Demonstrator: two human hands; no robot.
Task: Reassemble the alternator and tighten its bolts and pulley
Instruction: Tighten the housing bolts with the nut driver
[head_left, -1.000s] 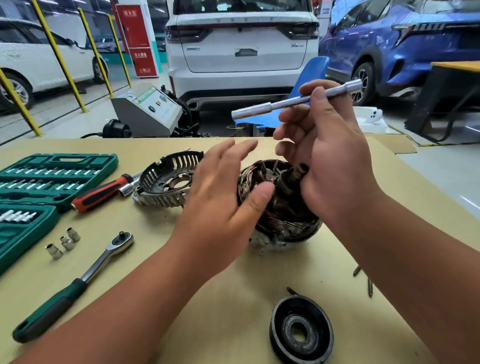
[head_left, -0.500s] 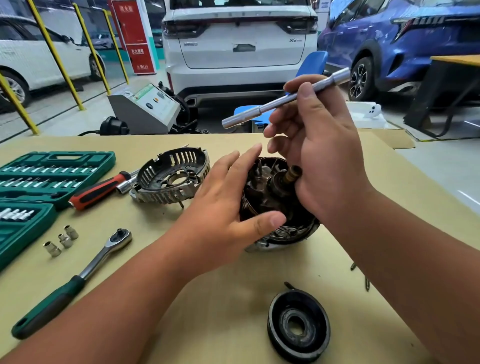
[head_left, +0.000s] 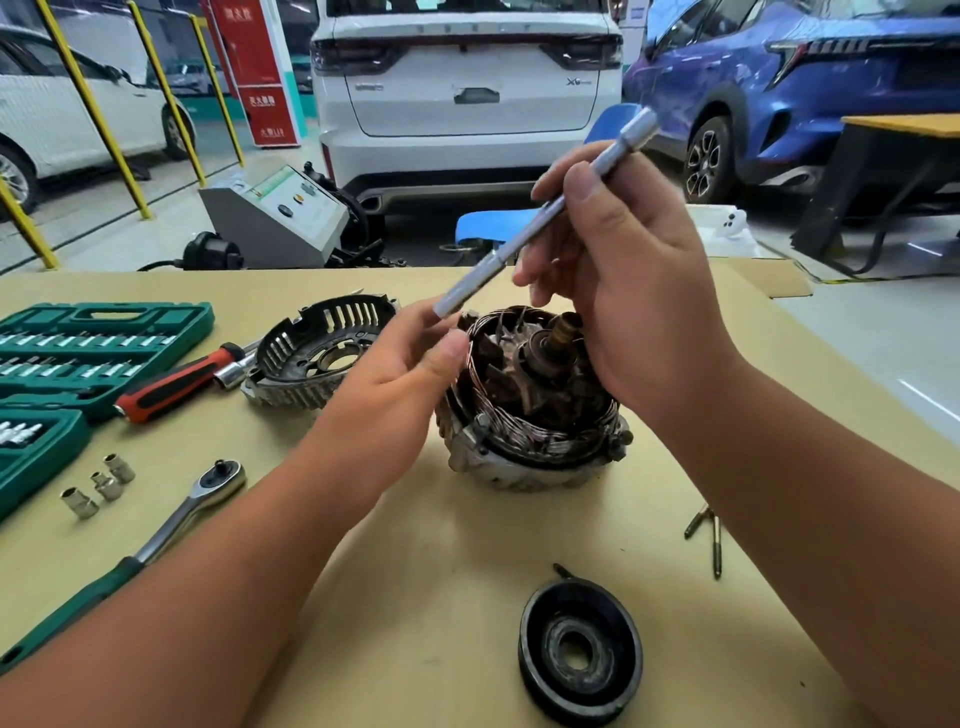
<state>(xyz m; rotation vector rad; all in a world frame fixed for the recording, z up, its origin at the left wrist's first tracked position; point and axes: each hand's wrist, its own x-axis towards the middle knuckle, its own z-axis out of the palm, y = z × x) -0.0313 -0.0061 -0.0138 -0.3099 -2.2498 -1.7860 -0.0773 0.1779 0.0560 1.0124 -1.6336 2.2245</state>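
The open alternator body (head_left: 535, 415), with copper windings and the rotor shaft sticking up, sits mid-table. My left hand (head_left: 395, 384) holds its left rim, thumb and fingers at the windings' upper edge. My right hand (head_left: 623, 291) hovers over the right side and grips a silver extension bar (head_left: 545, 213) that slants up to the right. The slotted rear cover (head_left: 322, 353) lies to the left. A black pulley (head_left: 579, 649) lies near the front edge. Long bolts (head_left: 709, 535) lie to the right.
A green socket case (head_left: 78, 343) stands open at the left, with a red-handled screwdriver (head_left: 176, 382), a green-handled ratchet (head_left: 130, 556) and three loose sockets (head_left: 98, 486) near it. Cars, a grey machine (head_left: 275, 218) and yellow posts stand beyond the table (head_left: 415, 571).
My left hand slid from covering the alternator's top to its left rim, uncovering the windings. My right hand tilted the extension bar steeper, its lower end now near my left fingertips.
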